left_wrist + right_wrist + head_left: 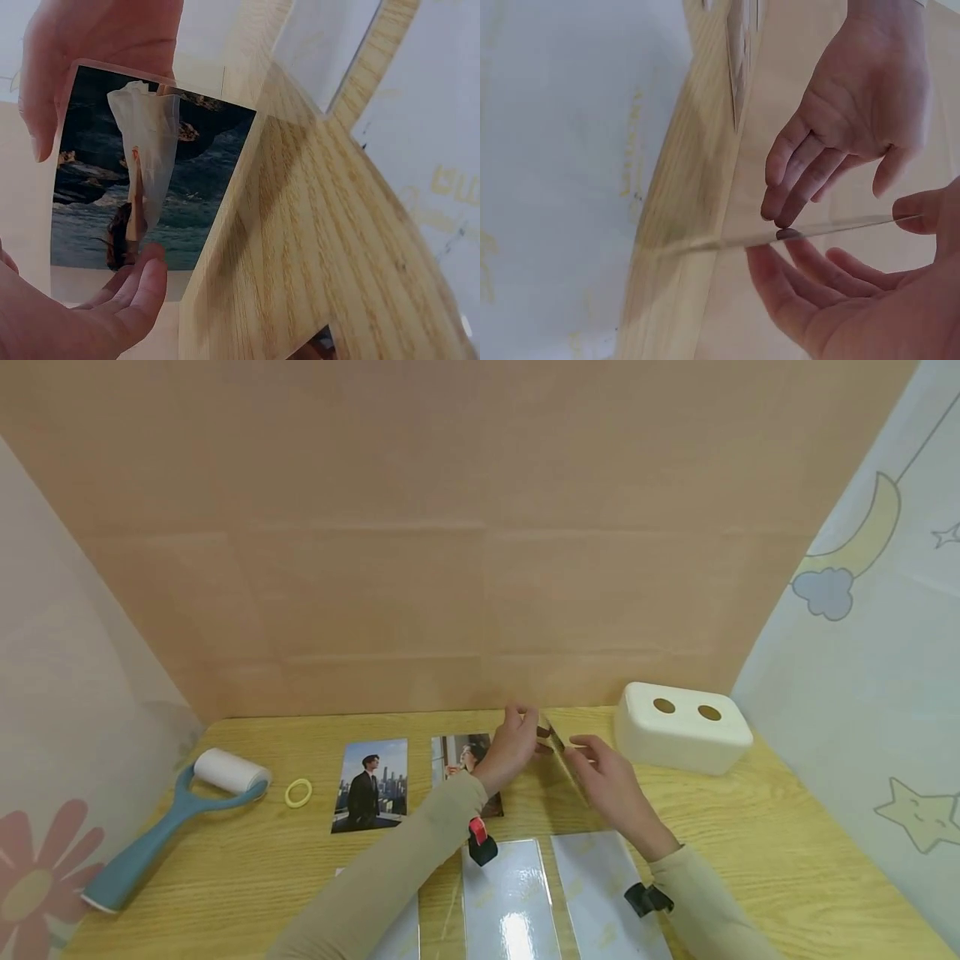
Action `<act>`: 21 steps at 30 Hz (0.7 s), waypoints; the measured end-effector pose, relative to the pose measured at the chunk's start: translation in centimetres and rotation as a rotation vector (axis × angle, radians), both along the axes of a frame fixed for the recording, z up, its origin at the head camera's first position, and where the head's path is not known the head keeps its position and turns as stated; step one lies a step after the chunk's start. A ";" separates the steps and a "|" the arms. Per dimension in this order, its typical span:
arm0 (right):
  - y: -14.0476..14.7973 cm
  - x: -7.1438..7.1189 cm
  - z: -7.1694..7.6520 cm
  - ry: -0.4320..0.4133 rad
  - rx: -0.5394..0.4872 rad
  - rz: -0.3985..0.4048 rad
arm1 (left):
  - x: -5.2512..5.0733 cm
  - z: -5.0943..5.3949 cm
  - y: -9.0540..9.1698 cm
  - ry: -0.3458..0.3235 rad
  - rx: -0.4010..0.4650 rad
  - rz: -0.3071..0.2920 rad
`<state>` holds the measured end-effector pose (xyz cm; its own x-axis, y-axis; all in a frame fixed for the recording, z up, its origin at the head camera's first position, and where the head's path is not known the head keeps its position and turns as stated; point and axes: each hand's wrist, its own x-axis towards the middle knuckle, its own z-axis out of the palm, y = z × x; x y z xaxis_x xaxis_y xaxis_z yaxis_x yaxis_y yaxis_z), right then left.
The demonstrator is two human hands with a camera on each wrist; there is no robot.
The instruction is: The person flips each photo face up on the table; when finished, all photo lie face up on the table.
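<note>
A photo in a clear sleeve, with a figure in white against dark water, stands on edge above the table between my hands. My right hand grips it; in the right wrist view the thumb lies at one edge of the photo and the fingers are against its back. Fingertips of my left hand touch the picture side, their fingers fairly straight and the thumb apart. Beneath the left forearm, a second photo lies partly covered. To its left lies a photo of a person in a dark suit.
Three white sheets with faint yellow print lie along the near side, including the middle sheet and right sheet. A white box with two holes stands back right. At left are a blue-handled lint roller and a yellow ring.
</note>
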<state>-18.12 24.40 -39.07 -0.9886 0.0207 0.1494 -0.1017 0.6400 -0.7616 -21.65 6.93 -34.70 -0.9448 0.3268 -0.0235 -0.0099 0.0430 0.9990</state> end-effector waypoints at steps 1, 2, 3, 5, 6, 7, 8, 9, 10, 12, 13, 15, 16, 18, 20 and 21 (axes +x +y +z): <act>0.0 0.1 0.1 0.008 -0.011 -0.001 | -1.4 -1.6 0.9 -0.035 -0.027 0.014; -0.1 0.1 0.1 0.015 -0.025 -0.004 | -2.3 -2.7 1.8 -0.055 -0.042 0.049; -0.1 0.1 0.1 0.023 -0.037 -0.004 | -3.0 -3.6 2.3 -0.061 -0.046 0.075; -0.2 0.1 0.2 0.043 -0.058 -0.001 | -3.8 -4.8 2.3 -0.035 -0.051 0.053; -0.2 0.1 0.3 0.052 -0.068 0.003 | -3.9 -5.1 2.1 -0.019 -0.046 0.032; -0.3 0.1 0.3 0.060 -0.074 0.006 | -4.0 -5.3 1.9 -0.005 -0.036 0.007; -0.3 0.1 0.3 0.068 -0.075 0.006 | -3.9 -5.3 1.7 0.002 -0.034 -0.009; -0.3 0.1 0.3 0.075 -0.075 0.005 | -3.9 -5.3 1.6 0.006 -0.034 -0.019; -0.3 0.1 0.3 0.083 -0.075 0.004 | -3.9 -5.3 1.5 0.010 -0.034 -0.027; -0.3 0.1 0.4 0.093 -0.074 0.000 | -3.8 -5.2 1.4 0.011 -0.034 -0.028; -0.3 0.1 0.4 0.096 -0.073 -0.003 | -3.8 -5.2 1.4 0.012 -0.034 -0.028; -0.3 0.2 0.4 0.108 -0.075 -0.006 | -3.8 -5.3 1.3 0.016 -0.043 -0.021; -0.3 0.2 0.5 0.112 -0.080 -0.005 | -3.7 -5.3 1.3 0.017 -0.047 -0.021; -0.2 0.1 0.5 0.115 -0.102 -0.001 | -3.7 -5.3 1.2 0.024 -0.060 -0.023; -0.1 0.1 0.5 0.121 -0.119 0.000 | -3.7 -5.4 1.0 0.037 -0.085 -0.023; -0.1 0.1 0.6 0.121 -0.130 -0.001 | -3.7 -5.4 1.0 0.043 -0.098 -0.023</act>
